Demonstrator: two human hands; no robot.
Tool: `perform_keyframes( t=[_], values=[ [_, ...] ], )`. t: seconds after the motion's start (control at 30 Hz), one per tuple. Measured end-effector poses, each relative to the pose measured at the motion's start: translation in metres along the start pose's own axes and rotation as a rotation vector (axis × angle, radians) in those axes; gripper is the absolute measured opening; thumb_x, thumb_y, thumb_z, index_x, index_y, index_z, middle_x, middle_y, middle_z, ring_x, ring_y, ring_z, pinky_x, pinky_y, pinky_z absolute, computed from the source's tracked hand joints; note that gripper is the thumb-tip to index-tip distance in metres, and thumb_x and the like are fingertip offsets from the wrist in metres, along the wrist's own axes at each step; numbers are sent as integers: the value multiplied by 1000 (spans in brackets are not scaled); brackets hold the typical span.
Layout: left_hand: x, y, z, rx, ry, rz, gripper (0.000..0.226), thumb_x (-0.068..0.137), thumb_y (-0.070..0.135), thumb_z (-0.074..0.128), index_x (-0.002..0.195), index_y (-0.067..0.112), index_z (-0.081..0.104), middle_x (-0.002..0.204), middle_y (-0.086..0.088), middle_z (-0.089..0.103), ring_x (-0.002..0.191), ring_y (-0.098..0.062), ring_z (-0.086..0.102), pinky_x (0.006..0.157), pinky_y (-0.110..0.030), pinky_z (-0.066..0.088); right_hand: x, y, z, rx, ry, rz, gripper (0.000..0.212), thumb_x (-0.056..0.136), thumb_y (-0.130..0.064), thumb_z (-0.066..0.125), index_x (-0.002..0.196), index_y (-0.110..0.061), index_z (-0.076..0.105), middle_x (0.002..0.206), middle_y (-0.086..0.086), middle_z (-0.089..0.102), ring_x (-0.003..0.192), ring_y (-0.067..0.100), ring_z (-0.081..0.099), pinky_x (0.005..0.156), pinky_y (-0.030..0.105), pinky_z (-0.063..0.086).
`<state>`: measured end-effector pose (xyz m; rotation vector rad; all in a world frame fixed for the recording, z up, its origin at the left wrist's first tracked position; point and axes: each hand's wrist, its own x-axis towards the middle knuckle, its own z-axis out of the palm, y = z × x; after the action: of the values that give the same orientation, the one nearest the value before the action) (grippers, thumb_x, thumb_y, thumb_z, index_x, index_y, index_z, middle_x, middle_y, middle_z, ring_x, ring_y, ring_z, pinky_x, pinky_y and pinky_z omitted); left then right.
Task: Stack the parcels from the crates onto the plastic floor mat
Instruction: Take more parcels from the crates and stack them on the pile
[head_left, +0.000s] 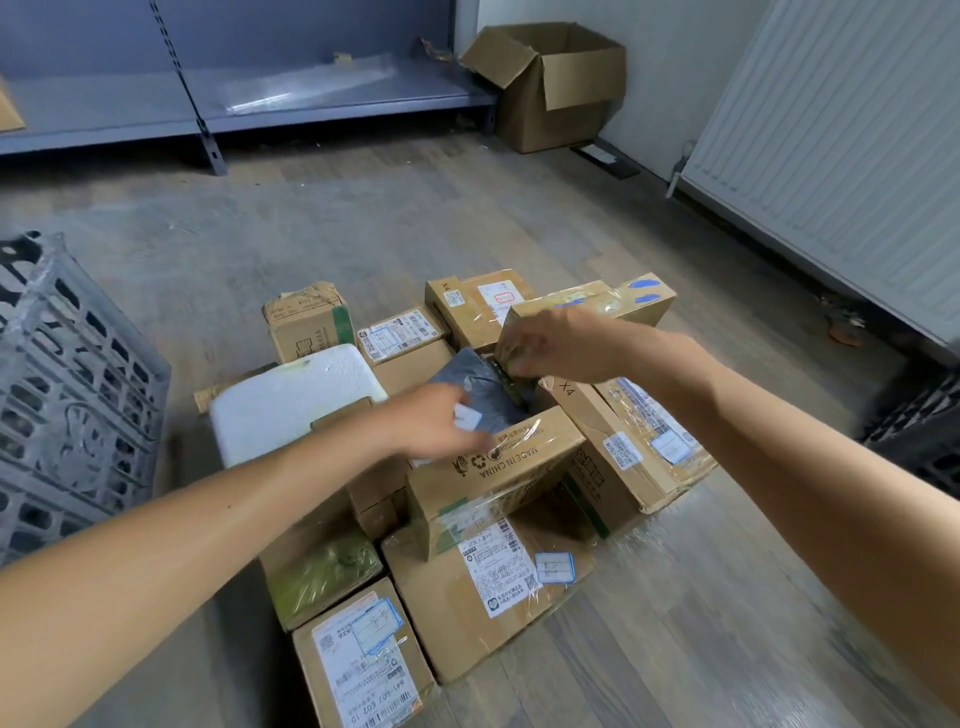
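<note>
Several cardboard parcels lie packed together on a clear plastic floor mat (644, 540) in the middle of the floor. A white foam box (291, 400) sits at the left of the pile. A dark grey soft parcel (483, 379) lies in the middle. My left hand (436, 426) rests on the grey parcel and on the top edge of the "MADE IN CHINA" box (498, 478). My right hand (556, 345) grips the near end of a long taped box (602, 306) that lies on top of the pile.
A grey plastic crate (67, 395) stands at the left, a dark crate (919, 431) at the right edge. An open cardboard box (556, 88) sits in the far corner beside grey shelving (208, 104). A white radiator (841, 140) lines the right wall.
</note>
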<state>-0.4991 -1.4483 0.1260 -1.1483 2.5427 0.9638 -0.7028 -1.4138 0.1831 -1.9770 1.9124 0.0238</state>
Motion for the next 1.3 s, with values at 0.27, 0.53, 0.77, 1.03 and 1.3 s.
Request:
perform_keyframes(
  t=[0.27, 0.53, 0.77, 1.03, 1.3],
  values=[
    [-17, 16, 54, 122, -4, 22, 74, 70, 58, 78, 131, 23, 53, 123, 1, 60, 109, -20, 59, 89, -37, 52, -9, -6, 28, -184, -340, -73, 52, 85, -29, 74, 133, -22, 57, 126, -4, 63, 110, 18, 60, 89, 26, 46],
    [-43, 29, 138, 173, 110, 84, 77, 79, 60, 60, 141, 29, 29, 141, -4, 38, 134, -26, 34, 107, -42, 33, -24, -19, 73, -392, -713, -32, 71, 76, -29, 82, 139, -20, 50, 132, 4, 56, 114, 26, 57, 72, 25, 37],
    [-51, 25, 187, 359, 153, 96, 84, 89, 54, 43, 157, 14, 13, 163, -19, 2, 151, -33, -7, 119, -59, 1, -56, -21, 128, -673, -596, -119, 106, 65, -42, 86, 148, -14, 28, 142, 12, 32, 122, 29, 40, 93, 39, 44],
    [-51, 10, 221, 427, 226, 108, 89, 78, 55, 59, 149, 6, 38, 153, -32, 29, 148, -44, 15, 115, -65, 16, -66, -9, 155, -689, -406, -184, 128, 69, -42, 83, 156, -13, -7, 160, 21, 0, 131, 32, 34, 90, 37, 43],
    [-39, 4, 216, 451, 261, 51, 86, 84, 60, 54, 151, 8, 36, 162, -25, 7, 151, -39, -1, 117, -63, 2, -56, 1, 152, -689, -424, -254, 136, 66, -46, 85, 156, -16, -12, 162, 19, -9, 140, 35, 25, 101, 44, 44]
  ],
)
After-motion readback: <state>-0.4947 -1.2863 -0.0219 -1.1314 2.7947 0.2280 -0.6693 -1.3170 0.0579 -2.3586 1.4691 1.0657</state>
